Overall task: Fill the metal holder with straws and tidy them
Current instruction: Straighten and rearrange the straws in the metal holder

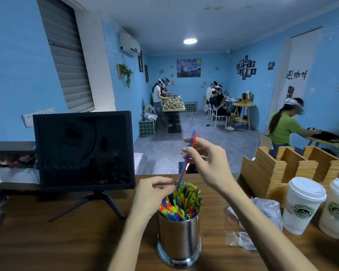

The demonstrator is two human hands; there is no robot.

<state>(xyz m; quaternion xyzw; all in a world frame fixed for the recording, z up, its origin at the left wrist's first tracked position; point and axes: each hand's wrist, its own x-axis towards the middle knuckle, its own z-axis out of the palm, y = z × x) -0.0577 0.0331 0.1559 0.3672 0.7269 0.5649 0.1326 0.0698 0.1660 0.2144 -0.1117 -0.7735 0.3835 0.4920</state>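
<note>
- The dark brown wooden surface (70, 241) carries everything; a black flat screen on a folding stand (84, 149) is seen on its left part.
- A light wooden organiser with open slots (278, 169) and two white paper cups with lids (303, 204) are placed at the right, with crumpled clear plastic wrapping (266, 212) near them.
- The shiny cylindrical metal holder (178, 235) stands upright in the middle of the surface and is already almost full of thin plastic straws in many colours (184, 200).
- The left hand (152, 194) rests at the holder's far-left rim, fingers curled onto the straw tops.
- The right hand (204, 159) pinches one blue and one orange straw (190, 147) above the holder; their lower ends reach among the others.
- Since the bundle looks tightly packed, the two straws could bend if pushed hard, and the holder could be tipped by a sideways pull.
</note>
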